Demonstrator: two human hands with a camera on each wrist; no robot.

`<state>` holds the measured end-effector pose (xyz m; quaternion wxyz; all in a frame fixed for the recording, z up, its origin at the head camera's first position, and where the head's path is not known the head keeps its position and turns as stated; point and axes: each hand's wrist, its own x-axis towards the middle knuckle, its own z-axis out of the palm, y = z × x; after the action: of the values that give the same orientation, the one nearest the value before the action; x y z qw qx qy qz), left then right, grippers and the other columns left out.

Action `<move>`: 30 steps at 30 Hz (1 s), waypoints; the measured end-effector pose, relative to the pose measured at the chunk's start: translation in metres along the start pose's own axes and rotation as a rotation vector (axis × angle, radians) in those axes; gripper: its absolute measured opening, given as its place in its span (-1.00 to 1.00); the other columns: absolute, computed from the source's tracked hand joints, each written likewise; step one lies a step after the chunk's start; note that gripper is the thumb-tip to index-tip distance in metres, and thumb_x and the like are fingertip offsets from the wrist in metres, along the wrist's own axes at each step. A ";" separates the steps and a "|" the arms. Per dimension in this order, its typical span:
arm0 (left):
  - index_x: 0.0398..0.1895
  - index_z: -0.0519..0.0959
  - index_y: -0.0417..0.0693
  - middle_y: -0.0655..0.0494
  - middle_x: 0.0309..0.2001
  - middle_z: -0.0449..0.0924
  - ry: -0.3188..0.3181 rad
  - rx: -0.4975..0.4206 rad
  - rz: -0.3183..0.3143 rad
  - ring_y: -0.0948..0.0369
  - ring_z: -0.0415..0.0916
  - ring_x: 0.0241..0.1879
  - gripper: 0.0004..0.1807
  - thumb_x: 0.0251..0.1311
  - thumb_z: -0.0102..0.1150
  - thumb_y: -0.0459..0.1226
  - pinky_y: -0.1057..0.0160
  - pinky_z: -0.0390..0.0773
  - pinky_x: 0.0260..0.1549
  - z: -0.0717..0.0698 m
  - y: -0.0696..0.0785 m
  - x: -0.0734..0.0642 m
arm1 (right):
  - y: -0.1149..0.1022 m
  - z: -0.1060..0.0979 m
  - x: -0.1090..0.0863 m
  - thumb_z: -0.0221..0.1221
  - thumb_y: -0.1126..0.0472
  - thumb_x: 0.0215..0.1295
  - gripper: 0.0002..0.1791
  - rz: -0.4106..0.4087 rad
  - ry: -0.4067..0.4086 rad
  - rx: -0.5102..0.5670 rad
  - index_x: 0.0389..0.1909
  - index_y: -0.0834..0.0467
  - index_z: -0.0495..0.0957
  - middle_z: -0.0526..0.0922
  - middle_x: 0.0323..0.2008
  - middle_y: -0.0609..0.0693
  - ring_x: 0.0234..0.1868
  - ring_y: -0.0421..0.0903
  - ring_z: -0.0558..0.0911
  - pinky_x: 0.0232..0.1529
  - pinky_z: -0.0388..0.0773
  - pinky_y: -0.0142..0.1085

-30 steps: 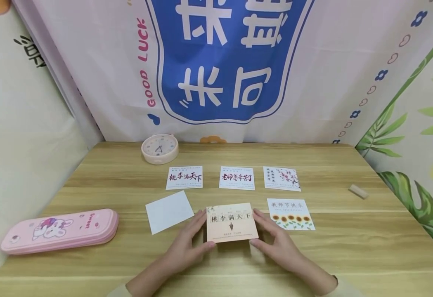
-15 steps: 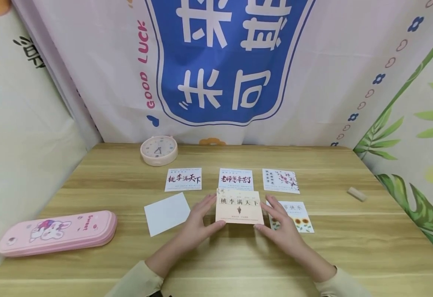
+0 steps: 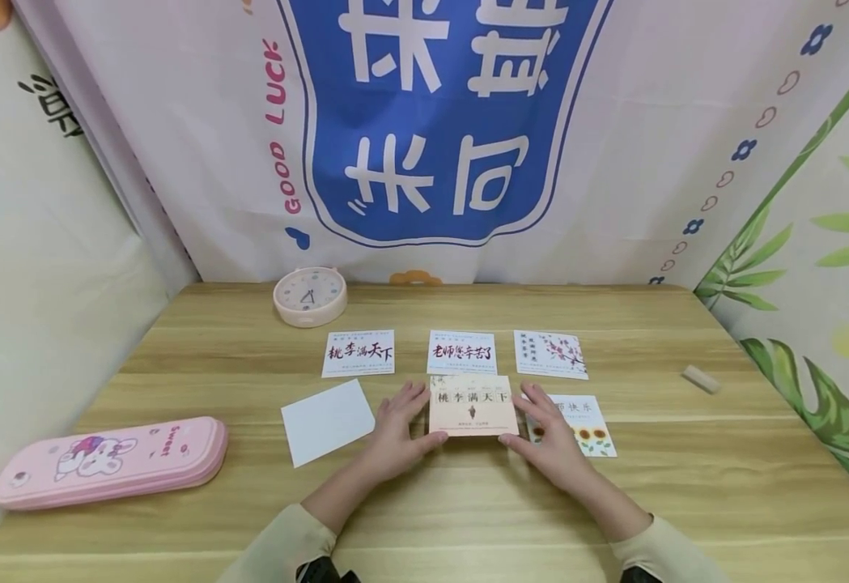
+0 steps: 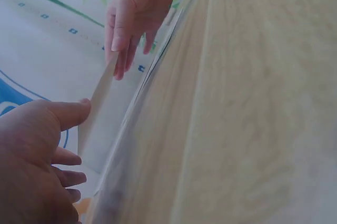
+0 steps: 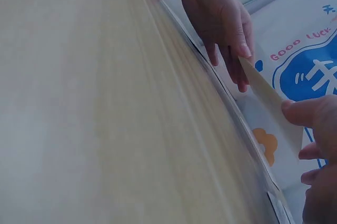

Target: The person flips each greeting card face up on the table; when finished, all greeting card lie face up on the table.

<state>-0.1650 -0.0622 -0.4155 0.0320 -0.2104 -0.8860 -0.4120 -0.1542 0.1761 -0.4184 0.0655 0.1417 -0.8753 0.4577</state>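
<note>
A cream card (image 3: pixel 473 405) with Chinese characters in a row is held by its left and right edges between my two hands. The left hand (image 3: pixel 398 429) grips its left side, thumb at the near corner. At the opposite edge, my right hand (image 3: pixel 557 453) holds it the same way. Both wrist views show the card (image 4: pixel 99 105) tilted and raised off the tabletop, pinched near its corners. Partly behind the right hand lies a sunflower card (image 3: pixel 593 421). To the left hand's left is a blank white card (image 3: pixel 326 423).
Farther back, a row has two cards with red lettering (image 3: pixel 358 354) and a blossom card (image 3: pixel 551 355). A pink round clock (image 3: pixel 311 296) stands behind them. At left lies a pink pencil case (image 3: pixel 111 463); at right, a small beige block (image 3: pixel 701 379). A printed curtain borders the wooden table (image 3: pixel 424 518).
Both hands have carried the cream card away from me and slightly right, towards the back row. In the last half second it has shifted only a little. The other cards stay put.
</note>
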 end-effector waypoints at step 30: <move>0.13 0.25 -0.34 -0.12 0.22 0.11 -0.077 0.288 -0.020 -0.03 -0.07 0.22 -0.27 -0.06 0.20 -0.08 -0.17 -0.28 0.08 0.010 -0.008 -0.004 | 0.010 0.013 0.000 0.28 0.20 -0.10 -0.42 -0.043 -0.085 -0.232 -0.03 0.40 0.39 0.18 0.14 0.33 0.19 0.23 0.06 0.15 -0.24 0.06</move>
<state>-0.1635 -0.0610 -0.4285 0.0238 -0.2103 -0.9386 -0.2723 -0.1571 0.1706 -0.4340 0.0543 0.1712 -0.9212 0.3453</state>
